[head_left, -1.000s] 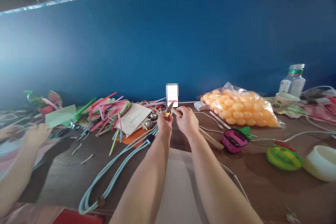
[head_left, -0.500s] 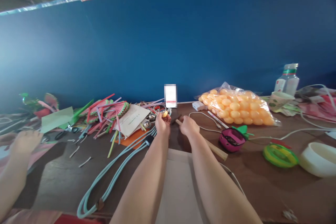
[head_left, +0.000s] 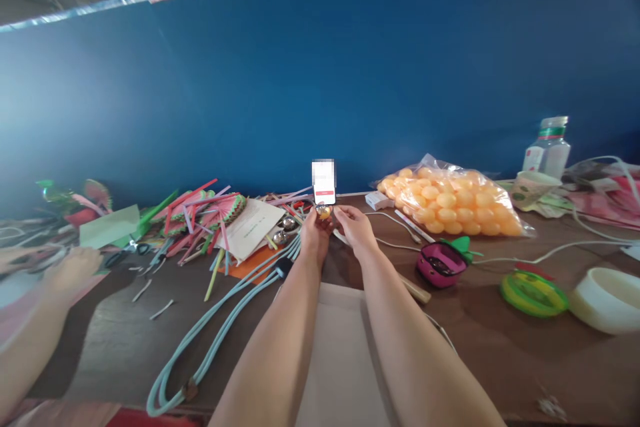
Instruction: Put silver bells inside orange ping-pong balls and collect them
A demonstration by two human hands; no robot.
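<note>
My left hand (head_left: 316,238) is closed around a shiny gold-and-silver ball (head_left: 323,211), held up in front of the phone. My right hand (head_left: 356,227) is at the ball's right side, thumb and fingertips pinched together; whatever is between them is too small to make out. The phone (head_left: 325,183) stands upright against the blue wall with its screen lit. Below my right hand shows the pale end of a stick-like piece (head_left: 341,236). Two more shiny metal balls (head_left: 281,237) lie left of my left hand.
On the left are pale blue cords (head_left: 215,310), a paper sheet (head_left: 256,227), coloured strips (head_left: 193,220), scissors (head_left: 131,247) and another person's hand (head_left: 73,273). To the right are a bag of orange balls (head_left: 450,197), a purple basket (head_left: 440,270), a green-yellow ring (head_left: 533,297) and a white bowl (head_left: 613,303).
My right hand has come up and left from the stick-like piece to the ball. My left hand has raised the ball slightly rightward. The other person's hand has shifted right.
</note>
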